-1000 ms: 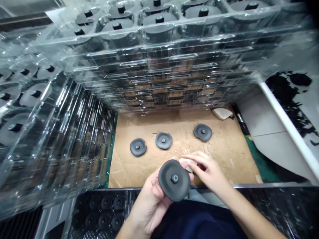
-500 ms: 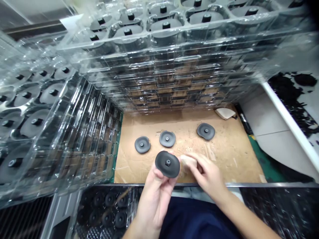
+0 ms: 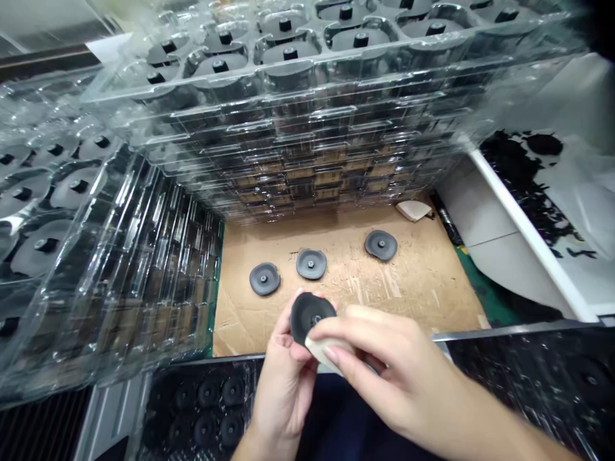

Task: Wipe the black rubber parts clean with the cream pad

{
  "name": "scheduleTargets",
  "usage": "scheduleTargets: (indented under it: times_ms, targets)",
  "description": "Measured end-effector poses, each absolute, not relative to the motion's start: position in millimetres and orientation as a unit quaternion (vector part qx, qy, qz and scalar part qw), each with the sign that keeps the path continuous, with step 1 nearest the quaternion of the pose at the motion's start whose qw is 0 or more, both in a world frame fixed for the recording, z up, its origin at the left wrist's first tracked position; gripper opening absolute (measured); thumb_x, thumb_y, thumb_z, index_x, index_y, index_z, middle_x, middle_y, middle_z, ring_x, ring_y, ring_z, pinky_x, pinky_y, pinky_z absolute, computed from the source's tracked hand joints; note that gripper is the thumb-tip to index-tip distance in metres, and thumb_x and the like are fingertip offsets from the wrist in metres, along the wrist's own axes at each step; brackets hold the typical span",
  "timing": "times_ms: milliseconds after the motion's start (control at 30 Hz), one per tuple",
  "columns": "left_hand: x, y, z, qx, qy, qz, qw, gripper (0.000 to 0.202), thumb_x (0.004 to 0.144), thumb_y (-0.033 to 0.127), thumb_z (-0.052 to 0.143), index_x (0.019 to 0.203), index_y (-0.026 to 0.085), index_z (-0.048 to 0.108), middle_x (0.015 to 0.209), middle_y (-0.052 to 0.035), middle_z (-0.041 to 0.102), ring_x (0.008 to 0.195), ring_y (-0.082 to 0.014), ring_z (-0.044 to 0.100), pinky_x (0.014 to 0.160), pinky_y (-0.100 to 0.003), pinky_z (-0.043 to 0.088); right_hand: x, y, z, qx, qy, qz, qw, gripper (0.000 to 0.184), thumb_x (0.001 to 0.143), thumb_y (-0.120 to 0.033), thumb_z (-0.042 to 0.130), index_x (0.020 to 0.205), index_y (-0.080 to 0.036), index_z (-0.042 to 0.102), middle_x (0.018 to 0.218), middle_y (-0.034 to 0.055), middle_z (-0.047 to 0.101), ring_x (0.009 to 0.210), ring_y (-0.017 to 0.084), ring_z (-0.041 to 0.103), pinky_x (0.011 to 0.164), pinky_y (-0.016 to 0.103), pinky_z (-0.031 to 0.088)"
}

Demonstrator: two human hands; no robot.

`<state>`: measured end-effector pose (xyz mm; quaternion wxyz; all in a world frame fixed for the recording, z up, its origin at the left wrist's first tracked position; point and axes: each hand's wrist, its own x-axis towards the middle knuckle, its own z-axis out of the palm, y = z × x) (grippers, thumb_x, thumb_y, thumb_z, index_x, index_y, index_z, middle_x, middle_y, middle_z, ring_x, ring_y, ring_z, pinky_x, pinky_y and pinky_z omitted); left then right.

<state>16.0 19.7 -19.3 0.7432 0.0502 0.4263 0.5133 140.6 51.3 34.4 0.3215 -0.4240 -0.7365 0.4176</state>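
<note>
My left hand grips a dark grey, dish-shaped disc with a small round stud at its middle, hollow face up and tilted. In my right hand is a folded off-white cloth or pad, pinched between thumb and fingers. The pad touches the near edge of the disc and hides part of it. Beyond my hands, three similar discs lie apart on the cardboard: a left disc, a middle disc and a right disc.
Stacked clear plastic trays holding discs wall off the back, and another tray stack stands at the left. On the cardboard, a white pad lies near a black marker. A bin with black pieces is at the right.
My right hand has moved left and brought the off-white pad onto the disc. The disc has tilted in my left hand. The whole view has shifted slightly.
</note>
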Motion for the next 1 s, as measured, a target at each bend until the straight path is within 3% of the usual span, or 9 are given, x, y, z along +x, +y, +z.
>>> scheduleTargets:
  times_ms: [67,200,333,500,633,800,867,933,1000]
  targets:
    - [15,20,-19,0.056,0.434,0.525,0.73,0.05,0.06,0.024,0.081,0.108,0.027,0.066,0.1,-0.0011,0.072,0.092,-0.0153,0.066,0.079,-0.018,0.052,137,53,32,-0.427,-0.741,0.413,0.314,0.019,0.087,-0.009,0.051,0.093,-0.016,0.067,0.081,0.0015,0.067,0.073,0.011,0.062,0.069,0.021,0.051]
    - [11,20,-15,0.078,0.418,0.509,0.748,0.054,0.054,0.031,0.084,0.105,0.023,0.069,0.098,-0.0045,0.073,0.095,-0.0201,0.066,0.087,-0.025,0.052,136,49,28,-0.404,-0.727,0.348,0.433,0.023,0.088,-0.009,0.048,0.104,-0.007,0.064,0.088,0.0088,0.067,0.081,0.015,0.062,0.077,0.025,0.051]
    - [9,18,-14,0.078,0.412,0.525,0.741,0.058,0.048,0.03,0.086,0.103,0.028,0.069,0.106,-0.0025,0.072,0.098,-0.0227,0.066,0.09,-0.03,0.052,141,47,35,-0.391,-0.727,0.45,0.341,0.018,0.085,-0.005,0.053,0.091,-0.014,0.068,0.08,0.001,0.067,0.072,0.008,0.061,0.07,0.015,0.049]
    - [12,17,-10,0.113,0.407,0.512,0.748,0.053,0.053,0.033,0.083,0.103,0.024,0.07,0.106,-0.0052,0.071,0.105,-0.0243,0.063,0.095,-0.029,0.048,142,47,37,-0.399,-0.719,0.342,0.455,0.022,0.088,-0.008,0.048,0.103,-0.006,0.064,0.088,0.0087,0.068,0.082,0.014,0.063,0.077,0.024,0.051]
    - [11,15,-8,0.089,0.404,0.518,0.749,0.057,0.05,0.029,0.085,0.104,0.029,0.068,0.11,-0.0021,0.07,0.104,-0.0242,0.063,0.094,-0.03,0.048,147,43,40,-0.38,-0.729,0.463,0.333,0.02,0.085,-0.004,0.052,0.092,-0.014,0.067,0.083,0.0012,0.068,0.075,0.009,0.062,0.069,0.016,0.05]
    - [16,14,-5,0.095,0.423,0.488,0.757,0.063,0.052,0.029,0.084,0.112,0.027,0.064,0.109,-0.0052,0.07,0.106,-0.0247,0.062,0.096,-0.031,0.047,145,45,40,-0.401,-0.721,0.342,0.449,0.021,0.088,-0.008,0.049,0.101,-0.005,0.065,0.086,0.0083,0.068,0.078,0.014,0.063,0.075,0.024,0.051]
    - [17,14,-3,0.085,0.415,0.489,0.762,0.057,0.057,0.026,0.082,0.111,0.028,0.065,0.11,-0.004,0.07,0.104,-0.0238,0.063,0.095,-0.032,0.048,151,41,40,-0.376,-0.733,0.387,0.414,0.02,0.086,-0.006,0.05,0.1,-0.008,0.066,0.086,0.006,0.069,0.077,0.012,0.063,0.075,0.021,0.051]
    - [17,14,-1,0.076,0.394,0.491,0.773,0.053,0.055,0.027,0.083,0.106,0.027,0.067,0.108,-0.0022,0.07,0.098,-0.0197,0.065,0.089,-0.025,0.05,162,36,41,-0.388,-0.736,0.436,0.342,0.019,0.085,-0.005,0.054,0.095,-0.014,0.067,0.083,0.0008,0.068,0.073,0.009,0.063,0.07,0.016,0.05]
    - [18,16,0,0.078,0.373,0.501,0.777,0.053,0.051,0.026,0.085,0.102,0.027,0.069,0.105,-0.0011,0.072,0.092,-0.015,0.067,0.081,-0.016,0.051,173,31,42,-0.445,-0.737,0.404,0.311,0.02,0.085,-0.006,0.054,0.095,-0.017,0.066,0.08,-0.0001,0.067,0.069,0.009,0.062,0.065,0.016,0.05]
